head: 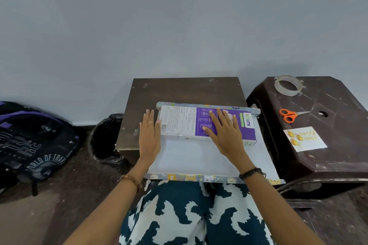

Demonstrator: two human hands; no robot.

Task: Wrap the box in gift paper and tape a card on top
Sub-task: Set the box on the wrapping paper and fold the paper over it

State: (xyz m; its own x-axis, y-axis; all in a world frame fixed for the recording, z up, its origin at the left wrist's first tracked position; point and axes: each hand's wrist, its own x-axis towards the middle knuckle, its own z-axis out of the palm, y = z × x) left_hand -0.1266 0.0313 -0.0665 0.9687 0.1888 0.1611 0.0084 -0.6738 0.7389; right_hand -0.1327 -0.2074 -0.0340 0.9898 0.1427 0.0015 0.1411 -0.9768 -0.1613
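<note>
Purple-and-white cardboard box (207,125) lies flat on the white underside of patterned gift paper (191,157) spread over a dark wooden table (179,89). Right hand (225,133) presses flat on the box, fingers straight; left hand (149,135) rests flat, fingers straight, at its left end.

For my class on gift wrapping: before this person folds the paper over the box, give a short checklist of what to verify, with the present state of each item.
1. Box lies flat on the paper, plain side up: ok.
2. Box is parallel to the paper's far edge: ok.
3. Paper reaches past both ends of the box: ok at the right; cannot tell at the left, under the left hand.
4. Box is held steady: ok, the right hand lies flat on it and the left hand rests flat beside its left end.
5. Tape and scissors are at hand: ok, on the stool.
6. Card is ready: ok, on the stool.
</note>
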